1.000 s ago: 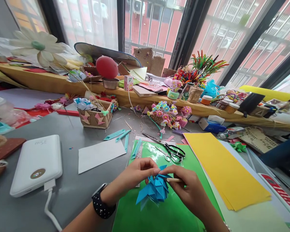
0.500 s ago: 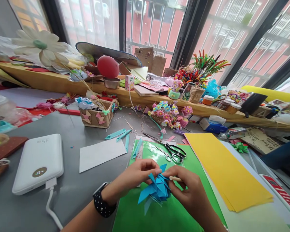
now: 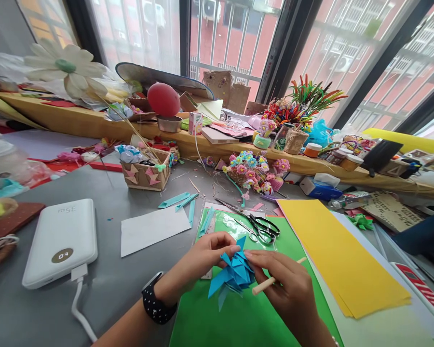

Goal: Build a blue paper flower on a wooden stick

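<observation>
A blue folded-paper flower (image 3: 235, 273) with pointed strips sticking out is held over a green sheet (image 3: 210, 323). My left hand (image 3: 213, 253), a watch on its wrist, pinches the flower's upper left side. With thumb and forefinger my right hand (image 3: 284, 279) grips the flower's right edge. A thin wooden stick (image 3: 264, 286) also lies through the right hand's fingers, crossing under the forefinger. Beyond the hands, black-handled scissors (image 3: 264, 226) and a smaller metal pair (image 3: 252, 235) rest on the green sheet. Folded light-blue paper strips (image 3: 174, 200) lie to the left of them.
A white power bank (image 3: 61, 241) with a cable stands left, beside a white paper (image 3: 155, 230). Yellow sheets (image 3: 340, 260) lie at right. Behind are a cardboard basket (image 3: 146, 173), pipe-cleaner flowers (image 3: 249, 168) and a cluttered ledge (image 3: 210, 145).
The wooden stick has turned in my right hand, so that more of it shows and its near end points down to the left. Both hands still hold the blue flower.
</observation>
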Demonstrator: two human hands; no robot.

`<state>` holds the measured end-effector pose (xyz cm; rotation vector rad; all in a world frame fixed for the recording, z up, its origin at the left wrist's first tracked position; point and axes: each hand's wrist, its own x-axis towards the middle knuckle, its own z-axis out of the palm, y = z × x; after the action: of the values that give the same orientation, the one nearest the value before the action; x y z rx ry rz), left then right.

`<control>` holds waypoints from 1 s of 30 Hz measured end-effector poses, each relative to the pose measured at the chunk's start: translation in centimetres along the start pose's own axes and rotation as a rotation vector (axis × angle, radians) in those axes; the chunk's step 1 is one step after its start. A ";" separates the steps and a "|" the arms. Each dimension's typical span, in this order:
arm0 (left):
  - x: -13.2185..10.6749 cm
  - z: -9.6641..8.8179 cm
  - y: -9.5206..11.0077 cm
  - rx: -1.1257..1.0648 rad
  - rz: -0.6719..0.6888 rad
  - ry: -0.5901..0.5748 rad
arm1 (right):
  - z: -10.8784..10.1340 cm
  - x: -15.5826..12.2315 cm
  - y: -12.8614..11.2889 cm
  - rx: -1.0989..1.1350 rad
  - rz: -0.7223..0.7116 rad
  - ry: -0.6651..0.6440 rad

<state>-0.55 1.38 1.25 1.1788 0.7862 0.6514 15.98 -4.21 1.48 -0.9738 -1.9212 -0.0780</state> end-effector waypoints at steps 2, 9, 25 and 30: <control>0.0 0.0 0.0 -0.003 0.011 0.007 | 0.1 -0.1 0.0 -0.028 -0.043 0.013; -0.2 0.0 0.2 0.016 0.015 -0.002 | -0.1 -0.1 -0.3 -0.059 -0.061 -0.010; 0.6 -0.3 -0.9 0.071 0.097 -0.035 | -0.3 -0.1 0.2 0.088 0.157 -0.224; 0.3 0.0 -0.5 0.128 0.078 -0.021 | -0.2 0.0 0.3 0.136 0.189 -0.171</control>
<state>-0.39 1.48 0.66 1.3367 0.7762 0.6595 16.28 -4.12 1.45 -1.0931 -1.9504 0.2494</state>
